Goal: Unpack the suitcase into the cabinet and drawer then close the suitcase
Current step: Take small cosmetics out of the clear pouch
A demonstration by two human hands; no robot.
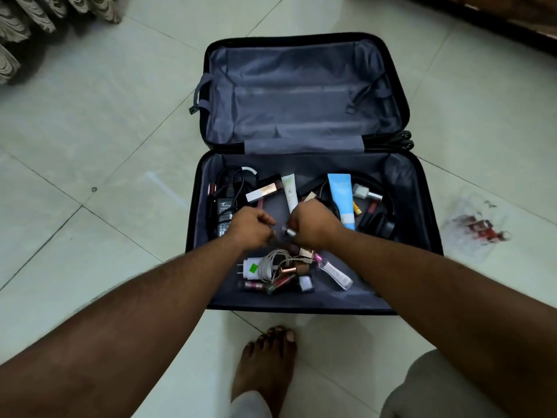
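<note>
suitcase (304, 95): lies open flat on the tiled floor (90, 116). the far half is bare grey lining; the near half holds all the loose items.
left hand (251, 226): fingers curled in over the middle of the near half. it seems to pinch something small, but what it holds cannot be told.
right hand (312, 223): fingers curled round a small silvery tube (290, 231) whose end pokes out toward the left hand. the two hands are almost touching.
near pile: a white plug (251, 268) with a coiled cable (272, 262), a clear bottle (336, 273) and several lipsticks lie tangled just below the hands.
far row: a black adapter (224, 211) at left, a white tube (290, 190), a blue tube (342, 199) and black headphones (379, 218) at right.
outside: a clear pouch (474, 227) with red bits lies on the floor, right of the suitcase. a bare foot (265, 366) stands near the front edge.
stage: early, by the look of it; most items are not yet unpacked, and no cabinet or drawer is clearly in view.
risk, drop: small round tubes held in crowded fists could slip and roll across the floor.
risk, snag: lifting from the pile may drag the cable and pull lipsticks out with it.
risk, leftovers: tiny dark items against the dark lining are easy to miss before closing.
risk, foot: a step forward could land on the suitcase rim.
</note>
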